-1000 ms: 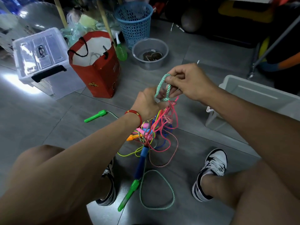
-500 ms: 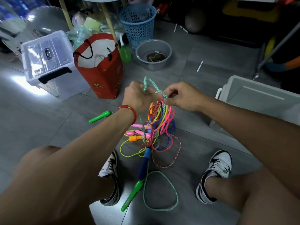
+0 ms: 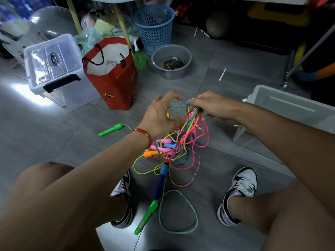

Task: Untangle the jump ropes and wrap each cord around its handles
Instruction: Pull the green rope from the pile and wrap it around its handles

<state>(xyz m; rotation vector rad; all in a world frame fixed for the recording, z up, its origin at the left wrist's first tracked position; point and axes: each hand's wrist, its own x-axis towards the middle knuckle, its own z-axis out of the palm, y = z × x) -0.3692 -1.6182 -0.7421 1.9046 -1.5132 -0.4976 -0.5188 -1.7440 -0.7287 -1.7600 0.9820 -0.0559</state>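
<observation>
Green-and-white braided cord [image 3: 178,211] lying in a slack loop on the floor tiles at 6 o'clock, between the two sneakers, tied off to a green handle [image 3: 147,217] just left of it. Probably left down there so it can be fed out bit by bit. Just past that, a blue handle [image 3: 161,180] pointing up into the tangle [image 3: 178,142] of pink, yellow, blue and red-white cords, dead centre, with pink and orange handles buried in its left side. Still one big knot, so nowhere near the wrapping step yet.

Above it, right hand [image 3: 213,107] at about 1 o'clock, pinching the top of the braided cord and holding the bunch up, likely so the strands hang apart and show where they cross. Left hand [image 3: 161,115] right beside it, fingers spread and loosely bent, gripping nothing, looks set to pick at a strand.

Further out at 9 o'clock, second green handle [image 3: 110,130] lying alone, thin cord trailing back toward the pile. Way back at 11, red bag [image 3: 116,82].
</observation>
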